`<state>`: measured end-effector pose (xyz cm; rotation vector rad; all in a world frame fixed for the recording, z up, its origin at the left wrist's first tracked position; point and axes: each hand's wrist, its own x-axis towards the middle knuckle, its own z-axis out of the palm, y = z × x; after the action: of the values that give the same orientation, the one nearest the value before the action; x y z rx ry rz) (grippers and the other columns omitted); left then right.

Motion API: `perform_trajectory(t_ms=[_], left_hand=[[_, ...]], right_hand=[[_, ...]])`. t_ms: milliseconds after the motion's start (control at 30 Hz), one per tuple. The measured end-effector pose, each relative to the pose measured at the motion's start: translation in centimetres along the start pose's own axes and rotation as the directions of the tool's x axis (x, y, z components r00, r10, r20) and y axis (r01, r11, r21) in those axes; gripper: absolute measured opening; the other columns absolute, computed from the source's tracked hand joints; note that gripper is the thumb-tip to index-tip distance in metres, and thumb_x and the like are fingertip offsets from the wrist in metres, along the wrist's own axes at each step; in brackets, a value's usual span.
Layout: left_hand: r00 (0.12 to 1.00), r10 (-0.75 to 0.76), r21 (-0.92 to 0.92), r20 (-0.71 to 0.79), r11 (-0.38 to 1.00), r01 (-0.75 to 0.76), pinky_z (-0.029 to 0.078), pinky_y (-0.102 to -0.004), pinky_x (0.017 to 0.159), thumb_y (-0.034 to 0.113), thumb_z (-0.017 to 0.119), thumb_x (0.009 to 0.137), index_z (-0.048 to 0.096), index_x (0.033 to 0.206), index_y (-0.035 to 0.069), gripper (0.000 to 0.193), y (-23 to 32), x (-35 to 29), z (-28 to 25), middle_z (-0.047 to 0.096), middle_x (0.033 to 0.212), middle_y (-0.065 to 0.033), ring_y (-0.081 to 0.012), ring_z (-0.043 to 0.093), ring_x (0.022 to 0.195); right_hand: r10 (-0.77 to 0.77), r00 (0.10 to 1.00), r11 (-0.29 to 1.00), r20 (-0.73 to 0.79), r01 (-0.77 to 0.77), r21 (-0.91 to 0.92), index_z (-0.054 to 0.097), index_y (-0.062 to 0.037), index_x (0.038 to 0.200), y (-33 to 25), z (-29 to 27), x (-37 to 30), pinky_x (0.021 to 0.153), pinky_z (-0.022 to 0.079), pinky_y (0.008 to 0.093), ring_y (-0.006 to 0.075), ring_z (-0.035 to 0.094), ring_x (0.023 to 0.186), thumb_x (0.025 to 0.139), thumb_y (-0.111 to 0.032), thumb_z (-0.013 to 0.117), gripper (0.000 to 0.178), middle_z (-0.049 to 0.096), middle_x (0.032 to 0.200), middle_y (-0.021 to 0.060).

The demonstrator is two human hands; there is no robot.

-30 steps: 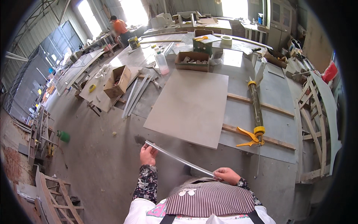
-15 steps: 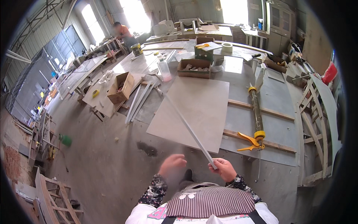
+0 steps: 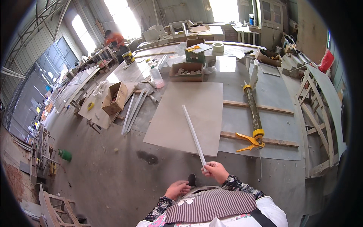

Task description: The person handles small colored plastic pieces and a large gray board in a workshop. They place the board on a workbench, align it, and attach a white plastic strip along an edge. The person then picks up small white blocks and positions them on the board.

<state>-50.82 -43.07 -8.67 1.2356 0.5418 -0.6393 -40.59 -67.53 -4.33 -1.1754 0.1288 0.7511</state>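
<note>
My right hand [image 3: 215, 172] is closed around the near end of a long, thin white strip [image 3: 194, 132], thumb and fingers pinching it. The strip slants away from me, up and to the left, over a large flat beige panel [image 3: 185, 113] on the worktable. My left hand [image 3: 177, 190] is low in front of my striped apron [image 3: 211, 206]. Its fingers point to the right, loosely bent and with nothing visible in them. Several similar white strips [image 3: 135, 113] lie left of the panel.
A caulking gun [image 3: 253, 109] with yellow ends lies across wooden battens [image 3: 264, 140] on the right. Cardboard boxes [image 3: 186, 72], a plastic bottle [image 3: 155, 75] and a tape roll [image 3: 218, 47] stand farther back. Another person [image 3: 115, 41] works at the far left. A wooden frame [image 3: 314, 117] leans at the right.
The strip's far end has swung nearer to me and now shows over the panel's middle. My left hand has dropped from beside the strip toward my apron. The view has shifted slightly.
</note>
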Motion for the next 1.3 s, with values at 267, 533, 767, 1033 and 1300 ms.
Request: perform_trajectory(t_ms=[267,533,767,1033,1300], left_hand=[[0.999,0.02,0.06,-0.027,0.998,-0.018,0.053,-0.0303,0.084,0.022,0.054,0.097,0.051,0.128,-0.004,0.04,-0.5,-0.1,-0.5,0.065,0.109,-0.0176,-0.0204,0.065,0.093],[0.927,-0.14,0.503,0.347,0.863,-0.057,0.034,-0.0297,0.109,0.025,0.053,0.099,0.044,0.138,-0.002,0.049,-5.3,-0.3,-2.1,0.052,0.135,-0.0114,-0.0182,0.046,0.126],[0.885,-0.139,0.307,0.445,0.952,-0.004,0.038,-0.0278,0.104,0.03,0.054,0.099,0.051,0.132,-0.004,0.048,-4.3,-2.8,-4.0,0.057,0.129,-0.0091,-0.0153,0.051,0.118],[0.994,0.091,0.21,0.065,0.972,-0.103,0.05,-0.0267,0.075,0.022,0.057,0.096,0.065,0.089,0.001,0.023,1.8,-2.0,-3.3,0.069,0.086,-0.0085,-0.0139,0.064,0.078],[0.963,0.205,0.286,-0.174,0.947,-0.149,0.038,-0.0269,0.046,0.015,0.066,0.086,0.049,0.066,0.009,0.027,1.2,-0.3,-1.0,0.048,0.058,0.001,-0.0102,0.046,0.05]], right_hand=[[0.127,0.989,0.978,0.078,-0.112,-0.175,0.052,0.0074,0.126,4.7,-3.0,0.1,0.084,0.053,0.0277,0.0169,0.063,0.098,0.092,-0.019,0.062,0.045,0.064,0.108,0.0103],[0.109,0.994,0.96,0.007,-0.103,-0.261,0.055,0.0097,0.119,8.5,-8.9,-4.5,0.09,0.05,0.0268,0.0155,0.063,0.1,0.094,-0.019,0.059,0.039,0.066,0.11,0.0133],[-0.005,1.0,0.803,-0.029,-0.013,-0.596,0.057,0.0065,0.12,6.1,-7.3,-6.9,0.089,0.05,0.0273,0.016,0.064,0.099,0.093,-0.019,0.059,0.038,0.068,0.104,0.014],[0.001,0.998,0.912,-0.059,-0.025,-0.411,0.059,0.0061,0.117,3.9,-6.5,-6.9,0.081,0.051,0.0254,0.013,0.064,0.089,0.093,-0.015,0.057,0.032,0.067,0.095,0.0089],[-0.006,1.0,0.964,0.028,0.013,-0.267,0.049,0.0065,0.129,1.5,-4.4,-4.1,0.08,0.051,0.0249,0.013,0.063,0.093,0.095,-0.02,0.058,0.044,0.063,0.111,0.0113]])
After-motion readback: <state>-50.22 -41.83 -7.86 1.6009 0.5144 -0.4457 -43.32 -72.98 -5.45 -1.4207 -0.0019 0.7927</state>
